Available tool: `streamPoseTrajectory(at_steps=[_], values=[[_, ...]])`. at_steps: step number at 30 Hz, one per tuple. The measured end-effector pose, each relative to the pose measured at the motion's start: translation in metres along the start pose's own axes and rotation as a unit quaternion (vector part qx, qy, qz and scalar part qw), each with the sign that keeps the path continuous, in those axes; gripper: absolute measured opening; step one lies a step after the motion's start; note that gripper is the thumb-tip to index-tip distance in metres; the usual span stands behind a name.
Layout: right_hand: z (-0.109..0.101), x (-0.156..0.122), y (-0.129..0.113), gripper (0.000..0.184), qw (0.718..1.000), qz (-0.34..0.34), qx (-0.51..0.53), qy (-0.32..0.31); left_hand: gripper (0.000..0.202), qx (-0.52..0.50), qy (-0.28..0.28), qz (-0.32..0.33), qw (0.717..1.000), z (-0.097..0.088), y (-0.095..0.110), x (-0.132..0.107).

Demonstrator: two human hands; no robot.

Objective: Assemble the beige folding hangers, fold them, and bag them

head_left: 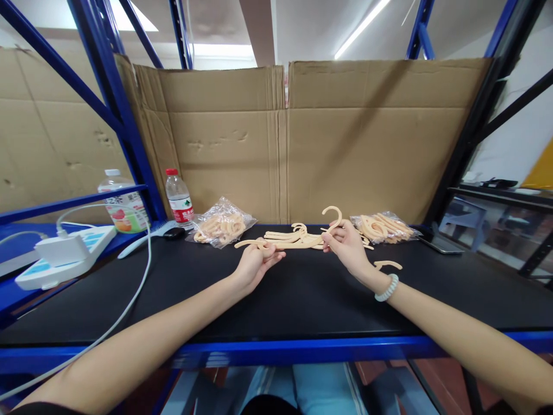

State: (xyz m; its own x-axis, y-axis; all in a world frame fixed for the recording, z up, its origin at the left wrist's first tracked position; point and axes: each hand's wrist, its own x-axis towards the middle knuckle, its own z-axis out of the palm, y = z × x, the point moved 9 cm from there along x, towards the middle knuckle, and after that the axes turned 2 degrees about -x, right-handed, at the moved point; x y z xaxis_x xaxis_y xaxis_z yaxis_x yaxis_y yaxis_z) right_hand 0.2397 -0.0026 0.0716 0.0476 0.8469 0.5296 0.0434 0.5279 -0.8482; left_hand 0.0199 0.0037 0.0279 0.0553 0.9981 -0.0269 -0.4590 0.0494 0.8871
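Observation:
A peach-coloured plastic hanger [298,239] with a curved hook is held level just above the black shelf top [276,300]. My left hand [256,262] is closed on its left arm. My right hand [348,245] pinches it near the hook, a white bead bracelet on that wrist. More peach hangers lie stacked behind it. A loose hook piece [387,265] lies beside my right wrist.
Two clear bags of peach parts sit at the back, a left bag [220,226] and a right bag [382,226]. Two bottles [179,197], a power strip with charger [64,251], a white cable and a phone [440,244] lie at the sides. A cardboard wall [285,138] closes the back.

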Motion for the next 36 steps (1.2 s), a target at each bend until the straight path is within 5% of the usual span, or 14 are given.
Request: streamPoseTrajectory(at_steps=[4, 7, 9, 12, 14, 17, 21, 28, 32, 36], values=[[-0.005, 0.004, 0.008, 0.051, 1.0, 0.015, 0.005, 0.004, 0.011, 0.087, -0.027, -0.097, 0.991, 0.003, -0.018, -0.004], [-0.005, 0.007, 0.023, 0.054, 0.997, 0.046, -0.048, -0.029, 0.02, 0.196, -0.139, -0.15, 0.959, 0.021, -0.036, -0.021], [0.003, 0.006, 0.03, 0.05, 0.982, 0.044, -0.156, -0.098, 0.024, 0.268, -0.232, -0.119, 0.927, 0.038, -0.041, -0.035], [0.016, -0.003, 0.035, 0.035, 0.914, -0.004, -0.361, -0.186, 0.022, 0.383, -0.31, 0.023, 0.87, 0.057, -0.031, -0.051], [0.019, -0.007, 0.031, 0.032, 0.879, -0.031, -0.438, -0.187, 0.018, 0.461, -0.313, 0.151, 0.816, 0.065, -0.017, -0.057], [0.022, -0.01, 0.029, 0.033, 0.87, -0.032, -0.454, -0.189, 0.012, 0.552, -0.281, 0.307, 0.723, 0.069, 0.002, -0.062], [0.014, 0.003, 0.035, 0.018, 0.881, -0.017, -0.435, -0.186, 0.008, 0.597, -0.258, 0.385, 0.655, 0.066, 0.012, -0.056], [-0.066, 0.056, 0.036, 0.021, 0.846, -0.048, -0.516, -0.121, 0.016, 0.672, -0.246, 0.331, 0.615, 0.048, 0.007, -0.026], [-0.091, 0.057, 0.041, 0.019, 0.812, 0.0, -0.523, -0.259, 0.011, 0.688, -0.249, 0.312, 0.606, 0.044, 0.004, -0.02], [-0.078, 0.032, 0.037, 0.028, 0.793, 0.03, -0.437, -0.424, 0.01, 0.695, -0.25, 0.302, 0.603, 0.044, 0.004, -0.019]])
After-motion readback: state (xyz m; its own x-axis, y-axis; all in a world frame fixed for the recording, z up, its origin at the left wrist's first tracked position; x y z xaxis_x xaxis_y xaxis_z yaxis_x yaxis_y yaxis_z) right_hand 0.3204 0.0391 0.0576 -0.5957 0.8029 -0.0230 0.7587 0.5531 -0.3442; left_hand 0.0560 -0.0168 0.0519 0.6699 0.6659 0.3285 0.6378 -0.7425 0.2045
